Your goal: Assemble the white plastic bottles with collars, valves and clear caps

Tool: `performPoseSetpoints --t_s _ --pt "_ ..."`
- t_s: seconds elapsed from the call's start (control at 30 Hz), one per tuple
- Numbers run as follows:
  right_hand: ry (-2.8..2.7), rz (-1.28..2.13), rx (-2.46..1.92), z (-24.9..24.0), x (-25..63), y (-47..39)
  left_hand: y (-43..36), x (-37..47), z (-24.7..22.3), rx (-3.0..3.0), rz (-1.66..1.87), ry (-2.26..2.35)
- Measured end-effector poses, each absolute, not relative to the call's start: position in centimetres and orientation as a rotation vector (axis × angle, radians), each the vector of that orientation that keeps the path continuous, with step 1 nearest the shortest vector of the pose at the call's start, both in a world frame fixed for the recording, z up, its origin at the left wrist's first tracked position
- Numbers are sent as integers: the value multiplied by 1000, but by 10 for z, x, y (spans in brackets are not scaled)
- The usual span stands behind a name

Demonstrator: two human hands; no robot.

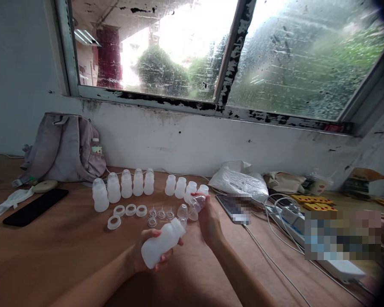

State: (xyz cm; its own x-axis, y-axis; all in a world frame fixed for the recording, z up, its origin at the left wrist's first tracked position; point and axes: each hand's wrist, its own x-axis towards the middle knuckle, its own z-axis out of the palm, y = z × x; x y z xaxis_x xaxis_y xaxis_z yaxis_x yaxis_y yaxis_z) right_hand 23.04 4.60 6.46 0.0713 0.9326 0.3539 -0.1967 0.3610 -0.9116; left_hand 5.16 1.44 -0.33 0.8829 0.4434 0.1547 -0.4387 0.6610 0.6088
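My left hand (153,249) is wrapped round a frosted white baby bottle (163,243), tilted with its open neck toward the upper right. In my right hand (209,219), the fingers close on a clear dome-shaped bottle cap (197,203), held just beyond the bottle's neck and apart from it. Beneath that cap, more clear caps (182,211) stand on the table. White collar rings (130,209) and clear nipples (161,212) lie in small groups to the left. Several capped bottles (126,184) stand behind them, and uncapped bottles (180,187) stand farther right.
A grey backpack (62,147) leans at the back left, near a black phone-like slab (36,207). To the right lie a phone (225,205) on a cable, a plastic-wrapped package (240,181) and a white power strip (342,266). A wall and window (153,51) close off the back.
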Motion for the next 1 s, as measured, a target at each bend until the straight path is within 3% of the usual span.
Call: performPoseSetpoints --t_s 0.2,0.5,1.0 --pt "-1726 303 -1181 73 258 60 13 57 1 725 718 154" --pt "-2218 173 -1565 54 264 69 15 56 4 722 861 338" --pt "-2287 63 -1790 43 264 68 9 58 11 809 758 500"
